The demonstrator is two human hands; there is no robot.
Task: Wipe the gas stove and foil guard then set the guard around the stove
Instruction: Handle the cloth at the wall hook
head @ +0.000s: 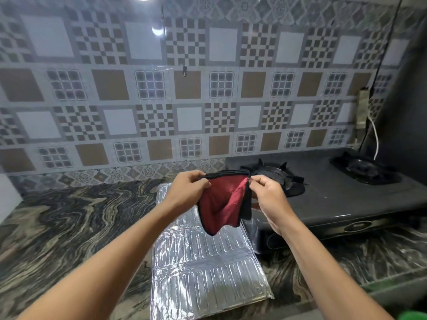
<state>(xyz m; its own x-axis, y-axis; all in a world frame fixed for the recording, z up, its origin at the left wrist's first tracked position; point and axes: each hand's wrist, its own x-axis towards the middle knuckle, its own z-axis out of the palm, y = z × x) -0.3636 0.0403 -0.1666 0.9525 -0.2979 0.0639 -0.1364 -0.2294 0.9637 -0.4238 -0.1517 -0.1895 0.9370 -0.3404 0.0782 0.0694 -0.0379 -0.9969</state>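
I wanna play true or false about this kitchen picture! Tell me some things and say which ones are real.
1. Both hands hold the cloth. True: the left hand and right hand each pinch an upper corner of the red and black cloth.
2. The foil guard stands upright around the stove. False: the foil guard lies flat on the counter, left of the stove.
3. The stove has two burners. True.
4. A pot sits on the left burner. False: the left burner is bare.
5. The cloth is pressed on the stove. False: it hangs in the air.
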